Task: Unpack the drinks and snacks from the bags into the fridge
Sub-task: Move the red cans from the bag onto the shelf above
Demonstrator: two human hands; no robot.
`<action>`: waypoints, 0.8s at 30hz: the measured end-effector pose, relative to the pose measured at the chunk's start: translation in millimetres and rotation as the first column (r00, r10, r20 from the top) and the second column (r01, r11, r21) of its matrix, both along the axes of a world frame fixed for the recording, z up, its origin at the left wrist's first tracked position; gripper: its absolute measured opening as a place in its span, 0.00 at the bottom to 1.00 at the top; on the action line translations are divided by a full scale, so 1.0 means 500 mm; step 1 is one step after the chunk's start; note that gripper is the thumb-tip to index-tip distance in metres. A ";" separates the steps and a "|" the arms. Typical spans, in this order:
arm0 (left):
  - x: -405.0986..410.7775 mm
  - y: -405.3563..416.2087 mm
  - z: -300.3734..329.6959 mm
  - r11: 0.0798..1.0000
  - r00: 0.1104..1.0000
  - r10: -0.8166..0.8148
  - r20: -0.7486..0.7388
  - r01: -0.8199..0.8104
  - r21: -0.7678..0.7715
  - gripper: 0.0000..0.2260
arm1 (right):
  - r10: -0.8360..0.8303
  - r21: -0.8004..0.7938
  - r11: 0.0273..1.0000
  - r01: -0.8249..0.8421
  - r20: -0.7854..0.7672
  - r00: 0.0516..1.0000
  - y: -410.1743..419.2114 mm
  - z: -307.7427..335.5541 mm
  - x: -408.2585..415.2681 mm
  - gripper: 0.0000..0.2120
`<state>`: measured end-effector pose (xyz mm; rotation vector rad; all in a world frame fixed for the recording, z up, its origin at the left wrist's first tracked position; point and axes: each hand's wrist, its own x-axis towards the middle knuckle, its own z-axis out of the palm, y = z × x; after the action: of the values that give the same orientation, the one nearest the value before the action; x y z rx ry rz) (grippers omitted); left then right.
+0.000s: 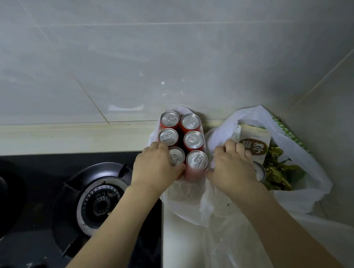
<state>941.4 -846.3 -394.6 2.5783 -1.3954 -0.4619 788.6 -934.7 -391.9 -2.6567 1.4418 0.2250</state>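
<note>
Cans, six red ones in a pack, stand on the surface beside the stove burner, half out of a thin plastic bag. My left hand curls its grip round the pack's near corner; my right hand pinches bag plastic. If the film snags, the pack could tip toward the burner. A snack packet reads "椰蓉", I think.

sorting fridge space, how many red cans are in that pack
6, in two columns of three: far pair, middle pair, near pair, the left hand gripping the near-left can.
</note>
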 end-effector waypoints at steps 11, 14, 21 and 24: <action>0.000 -0.002 -0.012 0.999 0.999 0.036 0.027 -0.035 -0.033 0.23 | 0.043 -0.093 0.995 -0.037 0.058 0.997 0.008 -0.020 0.008 0.25; 0.009 0.002 -0.017 0.999 0.999 0.034 0.033 -0.033 -0.039 0.23 | 0.072 -0.039 0.997 -0.070 0.054 0.996 0.006 -0.021 0.011 0.27; 0.013 0.000 -0.026 0.998 0.999 0.035 0.019 -0.034 -0.052 0.23 | 0.082 0.012 0.996 -0.084 0.090 0.993 0.005 -0.032 0.022 0.33; 0.009 0.001 -0.032 0.997 0.999 0.042 0.017 -0.041 -0.060 0.23 | 0.058 0.027 0.998 -0.061 0.116 0.992 0.004 -0.046 0.027 0.34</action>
<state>946.0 -845.9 -410.3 2.5645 -1.3370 -0.3853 802.0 -932.6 -415.1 -2.6433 1.3157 0.0951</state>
